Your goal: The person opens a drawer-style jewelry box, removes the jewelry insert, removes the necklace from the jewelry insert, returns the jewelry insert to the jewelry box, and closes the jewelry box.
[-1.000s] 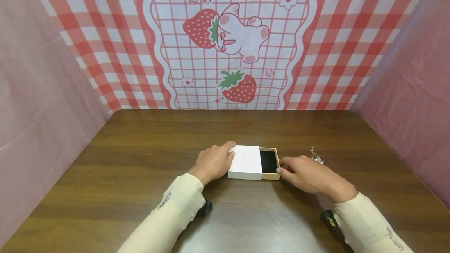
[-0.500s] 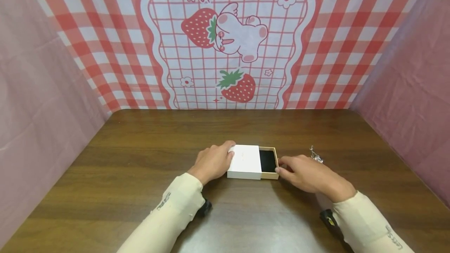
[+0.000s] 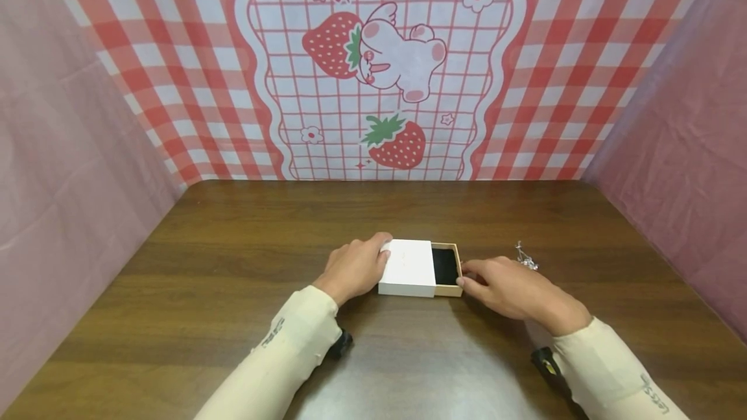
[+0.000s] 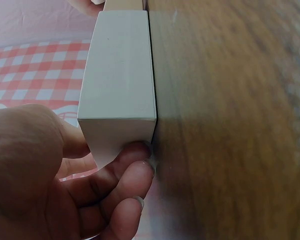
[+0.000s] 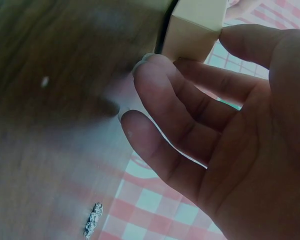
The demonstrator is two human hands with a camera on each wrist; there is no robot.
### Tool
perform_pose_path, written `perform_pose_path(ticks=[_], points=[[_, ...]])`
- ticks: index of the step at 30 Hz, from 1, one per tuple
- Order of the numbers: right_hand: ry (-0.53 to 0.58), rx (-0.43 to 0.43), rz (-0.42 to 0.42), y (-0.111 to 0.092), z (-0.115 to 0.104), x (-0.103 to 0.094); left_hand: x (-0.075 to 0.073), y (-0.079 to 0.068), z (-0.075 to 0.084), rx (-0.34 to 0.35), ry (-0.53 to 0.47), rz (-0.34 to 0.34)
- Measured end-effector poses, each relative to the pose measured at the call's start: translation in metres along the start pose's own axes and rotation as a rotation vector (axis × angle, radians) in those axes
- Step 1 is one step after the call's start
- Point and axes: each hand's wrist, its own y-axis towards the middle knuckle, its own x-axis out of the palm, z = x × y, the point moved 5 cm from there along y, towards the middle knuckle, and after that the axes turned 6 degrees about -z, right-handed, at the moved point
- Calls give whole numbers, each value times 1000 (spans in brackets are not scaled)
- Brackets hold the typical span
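Observation:
A white slide box (image 3: 406, 267) lies flat on the table, its cream drawer (image 3: 448, 291) partly out on the right with a black pad (image 3: 446, 267) inside. My left hand (image 3: 356, 269) grips the left end of the white sleeve, thumb at the top edge and fingertips against the end, as the left wrist view shows. With thumb and index fingertips, my right hand (image 3: 513, 287) presses on the drawer's right end. The other right fingers, loosely bent, hold nothing. A small silvery, sparkling piece of jewellery (image 3: 527, 261) lies behind the right hand, partly hidden by it in the head view.
The brown wooden table (image 3: 280, 212) ends at a red-and-white checked cloth (image 3: 192, 70) with strawberry prints. Pink drapes (image 3: 64, 167) hang at both sides. A dark wrist camera (image 3: 545, 363) is strapped under the right forearm, another under the left.
The drawer has slid slightly left into the white sleeve, with the right fingertips following it. The left hand and the jewellery stay in place.

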Motion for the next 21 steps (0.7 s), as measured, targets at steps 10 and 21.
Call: perform_pose_path(ticks=[10,21], points=[[-1,-2,11,0,-1,1,0,1,1,-2,0,0],[1,-11,14,1,-3,2,0,1,0,-5,-4,5]])
